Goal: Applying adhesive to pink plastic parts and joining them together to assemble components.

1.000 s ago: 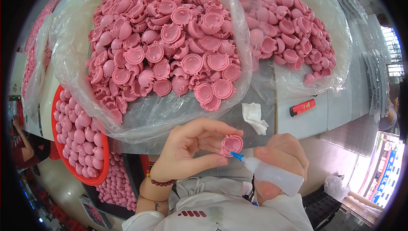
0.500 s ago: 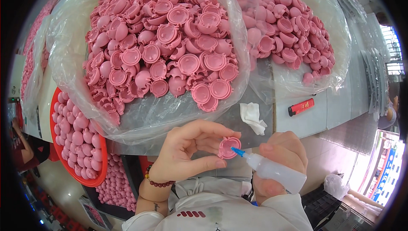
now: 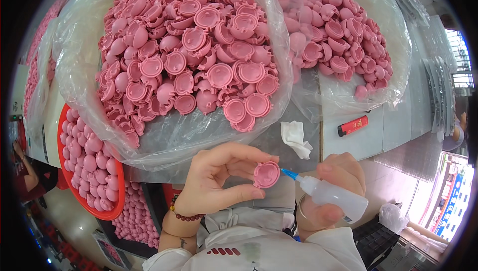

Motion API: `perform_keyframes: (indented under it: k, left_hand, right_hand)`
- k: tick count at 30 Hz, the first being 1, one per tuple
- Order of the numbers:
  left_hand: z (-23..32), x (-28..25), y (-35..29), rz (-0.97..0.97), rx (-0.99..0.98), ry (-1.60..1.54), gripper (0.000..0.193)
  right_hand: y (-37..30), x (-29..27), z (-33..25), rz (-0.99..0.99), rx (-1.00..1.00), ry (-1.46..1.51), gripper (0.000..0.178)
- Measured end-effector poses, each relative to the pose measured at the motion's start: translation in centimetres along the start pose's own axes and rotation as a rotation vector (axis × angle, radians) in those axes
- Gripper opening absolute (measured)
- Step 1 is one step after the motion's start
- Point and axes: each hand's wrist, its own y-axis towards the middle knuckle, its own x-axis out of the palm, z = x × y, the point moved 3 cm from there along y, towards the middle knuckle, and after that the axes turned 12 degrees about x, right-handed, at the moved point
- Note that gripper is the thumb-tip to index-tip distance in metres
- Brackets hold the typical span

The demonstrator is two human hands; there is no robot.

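Observation:
Between the thumb and fingers of my left hand (image 3: 219, 174) is a pink plastic half shell (image 3: 267, 175), its hollow side turned toward me. My right hand (image 3: 338, 184) grips a translucent white squeeze bottle (image 3: 336, 199) with a blue tapered nozzle (image 3: 290, 173). The nozzle tip points left at the shell and stands a little apart from its rim. Ahead of my hands a large heap of pink half shells (image 3: 194, 39) lies in a clear plastic bag (image 3: 194, 144) on the table.
A second heap of pink shells (image 3: 343, 37) fills a bag at the back right. A red lighter (image 3: 353, 126) and a crumpled white tissue (image 3: 296, 139) lie on the table. At left stands a red basket (image 3: 66, 156) of closed pink balls, above a dark crate with more pink pieces (image 3: 133, 216).
My right hand has drawn the bottle back to the right, so its nozzle has come out of the shell. The shell in my left hand has tilted slightly.

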Motion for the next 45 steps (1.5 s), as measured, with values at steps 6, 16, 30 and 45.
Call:
perform_keyframes:
  k: [6, 16, 30, 45]
  left_hand:
    - [-0.2, -0.3, -0.3, 0.066, 0.077, 0.002, 0.047]
    - [-0.4, -0.5, -0.2, 0.027, 0.203, 0.078, 0.047]
    - [-0.4, -0.7, 0.0, -0.013, 0.155, -0.005, 0.047]
    - [-0.2, -0.6, -0.2, 0.12, 0.066, -0.24, 0.046]
  right_hand:
    - [-0.5, 0.0, 0.2, 0.001, -0.076, 0.062, 0.042]
    - [-1.2, -0.3, 1.3, 0.013, 0.107, 0.319, 0.045]
    - [0.7, -13.9, 10.4, 0.594, 0.572, -0.237, 0.046]
    - [6.6, -6.4, 5.3, -0.041, 0.071, -0.761, 0.027]
